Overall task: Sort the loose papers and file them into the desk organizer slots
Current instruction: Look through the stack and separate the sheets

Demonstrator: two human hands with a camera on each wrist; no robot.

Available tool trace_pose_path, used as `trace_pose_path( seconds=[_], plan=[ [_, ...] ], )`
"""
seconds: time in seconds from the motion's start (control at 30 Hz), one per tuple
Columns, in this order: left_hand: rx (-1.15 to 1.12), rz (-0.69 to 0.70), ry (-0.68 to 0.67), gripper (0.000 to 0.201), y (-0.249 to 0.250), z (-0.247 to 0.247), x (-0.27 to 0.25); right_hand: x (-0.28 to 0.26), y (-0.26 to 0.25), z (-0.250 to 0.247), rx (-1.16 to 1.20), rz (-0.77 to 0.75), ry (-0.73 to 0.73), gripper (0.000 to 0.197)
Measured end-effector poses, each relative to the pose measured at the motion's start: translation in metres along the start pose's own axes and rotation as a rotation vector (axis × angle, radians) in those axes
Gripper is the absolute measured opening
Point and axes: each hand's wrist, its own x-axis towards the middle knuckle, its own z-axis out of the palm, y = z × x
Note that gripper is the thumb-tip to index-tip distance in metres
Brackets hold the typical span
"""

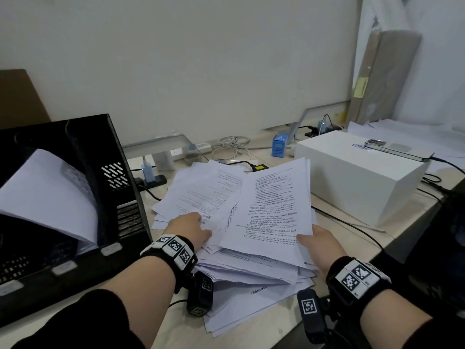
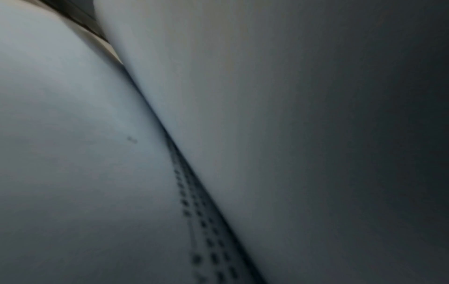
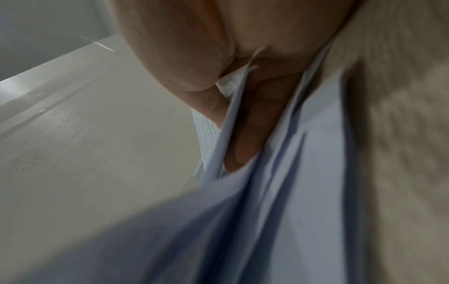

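Observation:
A messy pile of printed papers (image 1: 214, 192) lies in the middle of the desk. My right hand (image 1: 313, 238) grips a sheaf of printed pages (image 1: 271, 205) at its near right corner, thumb on top and fingers underneath, lifted slightly off the pile. In the right wrist view my right hand (image 3: 228, 134) pinches that sheaf (image 3: 291, 192) between thumb and fingers (image 3: 255, 124). My left hand (image 1: 193, 226) rests on the pile to the left of the sheaf. The left wrist view shows only blurred paper (image 2: 73, 134). The black desk organizer (image 1: 113, 152) stands at the left, white sheets (image 1: 50, 192) in one slot.
A white box (image 1: 352, 182) sits right of the pile with a phone (image 1: 397, 149) on top. Cables, a charger (image 1: 151, 172) and a small blue box (image 1: 279, 146) lie behind the papers. A cardboard panel (image 1: 385, 76) leans at the back right.

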Motion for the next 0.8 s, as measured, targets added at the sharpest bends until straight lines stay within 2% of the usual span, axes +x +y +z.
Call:
trace_pose_path(
  seconds=[0.07, 0.1, 0.2, 0.37, 0.5, 0.63, 0.7, 0.8],
  plan=[
    [-0.034, -0.015, 0.023, 0.021, 0.0, 0.0, 0.002, 0.0, 0.0, 0.001, 0.022, 0.0, 0.004, 0.023],
    [-0.063, -0.02, 0.032, 0.018, -0.001, 0.0, 0.003, 0.0, 0.0, 0.001, 0.042, 0.007, 0.008, 0.022],
    [-0.18, -0.041, 0.082, 0.017, -0.006, 0.002, 0.0, 0.001, 0.002, 0.001, 0.1, 0.03, 0.027, 0.025],
    [-0.491, -0.107, 0.252, 0.018, -0.019, 0.003, -0.007, 0.0, 0.005, -0.005, 0.216, 0.073, 0.096, 0.029],
    [-0.61, -0.143, 0.301, 0.017, -0.025, 0.0, -0.01, -0.003, 0.005, -0.006, 0.269, 0.093, 0.098, 0.031],
    [-0.931, -0.239, 0.338, 0.012, -0.02, -0.01, -0.009, -0.006, 0.005, -0.007, 0.292, 0.104, 0.073, 0.034],
    [-0.938, -0.232, 0.335, 0.012, -0.019, -0.011, -0.004, -0.009, 0.002, -0.006, 0.27, 0.097, 0.069, 0.035],
    [-0.829, -0.182, 0.355, 0.022, -0.016, -0.015, -0.001, -0.009, -0.001, -0.005, 0.239, 0.101, 0.074, 0.035]
  ],
)
